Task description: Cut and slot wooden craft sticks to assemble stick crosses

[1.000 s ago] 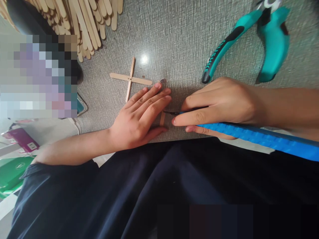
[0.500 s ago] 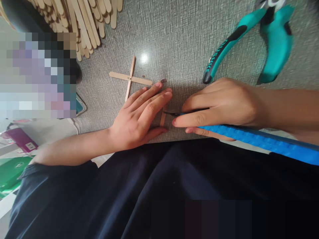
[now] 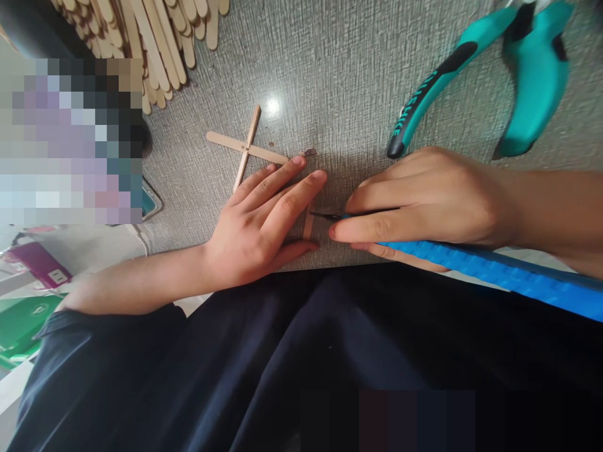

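My left hand (image 3: 257, 220) lies on the table with its fingers stretched out. Thumb and forefinger hold a short piece of wooden craft stick (image 3: 308, 225) down, one at each end; part of the stick is hidden under the fingers. My right hand (image 3: 424, 194) is closed around a blue utility knife (image 3: 471, 267), whose dark narrow blade reaches left and touches the stick. Beyond my left fingertips, two craft sticks form a cross (image 3: 226, 142), with a small notch or gap where they meet. My left ring and middle fingertips are close to the cross, perhaps touching it.
A pile of craft sticks (image 3: 160, 47) lies at the far left. Teal-handled pliers (image 3: 537, 88) rest beyond my right hand. A small dark scrap (image 3: 310, 152) is near my left fingertips. A pixelated patch covers the left side, with a phone-like edge (image 3: 151, 199) beside it.
My right hand and the knife have shifted very slightly right, with the blade still at the stick. The left middle and index fingers have spread a little. The view has tilted slightly.
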Tool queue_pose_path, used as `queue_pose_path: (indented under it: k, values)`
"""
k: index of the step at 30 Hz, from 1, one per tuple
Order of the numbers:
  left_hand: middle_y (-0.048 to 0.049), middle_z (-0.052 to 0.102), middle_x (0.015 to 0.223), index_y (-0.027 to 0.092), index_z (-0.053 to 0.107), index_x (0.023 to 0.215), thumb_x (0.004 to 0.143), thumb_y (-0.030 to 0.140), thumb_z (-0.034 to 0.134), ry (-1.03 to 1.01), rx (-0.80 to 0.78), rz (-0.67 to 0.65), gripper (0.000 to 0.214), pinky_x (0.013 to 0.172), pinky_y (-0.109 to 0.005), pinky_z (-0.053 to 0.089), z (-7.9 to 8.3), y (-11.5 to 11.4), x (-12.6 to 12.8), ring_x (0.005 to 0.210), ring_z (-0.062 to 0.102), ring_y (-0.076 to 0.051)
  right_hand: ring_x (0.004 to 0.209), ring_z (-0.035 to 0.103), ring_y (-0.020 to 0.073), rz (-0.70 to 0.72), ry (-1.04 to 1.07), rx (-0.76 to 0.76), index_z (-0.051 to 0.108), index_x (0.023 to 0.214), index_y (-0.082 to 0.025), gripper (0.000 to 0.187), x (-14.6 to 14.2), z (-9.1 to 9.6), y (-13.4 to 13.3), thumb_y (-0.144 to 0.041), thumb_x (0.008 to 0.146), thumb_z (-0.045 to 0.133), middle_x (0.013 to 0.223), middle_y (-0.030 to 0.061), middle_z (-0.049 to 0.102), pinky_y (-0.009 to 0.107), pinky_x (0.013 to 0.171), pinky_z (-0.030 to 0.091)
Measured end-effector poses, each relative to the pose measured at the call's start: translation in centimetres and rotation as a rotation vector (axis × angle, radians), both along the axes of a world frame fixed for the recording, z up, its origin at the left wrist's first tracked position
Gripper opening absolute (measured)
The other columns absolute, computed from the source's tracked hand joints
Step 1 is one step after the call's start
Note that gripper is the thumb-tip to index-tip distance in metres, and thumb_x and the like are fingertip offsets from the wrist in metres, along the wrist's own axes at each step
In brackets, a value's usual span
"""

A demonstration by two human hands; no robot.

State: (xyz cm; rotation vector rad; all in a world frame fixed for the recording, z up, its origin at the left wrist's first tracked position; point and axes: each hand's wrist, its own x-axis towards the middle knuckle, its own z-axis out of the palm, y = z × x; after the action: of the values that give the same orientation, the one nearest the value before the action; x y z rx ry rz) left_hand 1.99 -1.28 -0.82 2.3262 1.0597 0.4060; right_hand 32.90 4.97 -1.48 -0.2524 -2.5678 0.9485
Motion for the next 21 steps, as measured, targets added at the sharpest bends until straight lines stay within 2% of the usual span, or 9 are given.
queue_pose_path:
  k: [4, 11, 15, 18, 21]
  values:
    - [-0.0141, 0.070, 0.171, 0.026, 0.053, 0.173, 0.110, 0.079, 0.063, 0.039, 0.019, 0.009, 0.083, 0.142, -0.056, 0.053, 0.2, -0.1, 0.0, 0.164, 0.065, -0.036, 0.082, 0.069, 0.0180, 0.011, 0.031, 0.004, 0.064, 0.141, -0.022, 0.028, -0.1, -0.3, 0.1, -0.014, 0.114, 0.057, 0.095, -0.0008, 0.069, 0.034, 0.067, 0.043]
    - [-0.0172, 0.066, 0.173, 0.023, 0.051, 0.173, 0.109, 0.079, 0.063, 0.064, 0.078, -0.009, 0.086, 0.141, -0.054, 0.053, 0.6, 0.0, -0.1, 0.164, 0.065, -0.037, 0.072, 0.051, 0.0172, 0.062, 0.048, -0.002, 0.070, 0.135, -0.018, 0.028, -0.1, -0.2, 0.5, -0.013, 0.113, 0.053, 0.089, 0.0000, 0.061, 0.035, 0.065, 0.037]
    - [-0.0133, 0.070, 0.170, 0.027, 0.048, 0.176, 0.112, 0.076, 0.061, 0.074, 0.049, -0.014, 0.082, 0.143, -0.055, 0.049, 0.2, -0.1, -0.1, 0.166, 0.063, -0.037, 0.070, 0.044, 0.0165, 0.058, -0.027, -0.005, 0.071, 0.130, -0.021, 0.027, 0.1, 0.6, 0.7, -0.017, 0.118, 0.047, 0.084, -0.0024, 0.051, 0.035, 0.063, 0.035]
    - [-0.0097, 0.074, 0.164, 0.030, 0.044, 0.178, 0.114, 0.069, 0.063, 0.034, 0.115, -0.038, 0.077, 0.143, -0.055, 0.048, -0.2, -0.1, -0.2, 0.164, 0.064, -0.034, 0.072, 0.046, 0.0144, 0.085, -0.119, -0.020, 0.073, 0.132, -0.021, 0.029, 0.2, 1.5, 1.0, -0.021, 0.121, 0.046, 0.085, -0.0030, 0.053, 0.035, 0.067, 0.037]
    - [-0.0116, 0.072, 0.166, 0.033, 0.046, 0.178, 0.111, 0.073, 0.065, 0.004, 0.116, -0.029, 0.080, 0.140, -0.060, 0.048, -0.6, 0.0, -0.3, 0.163, 0.064, -0.037, 0.074, 0.051, 0.0137, 0.133, -0.224, -0.052, 0.076, 0.136, -0.021, 0.035, 0.3, 2.1, 1.1, -0.024, 0.124, 0.044, 0.088, -0.0021, 0.059, 0.035, 0.070, 0.041]
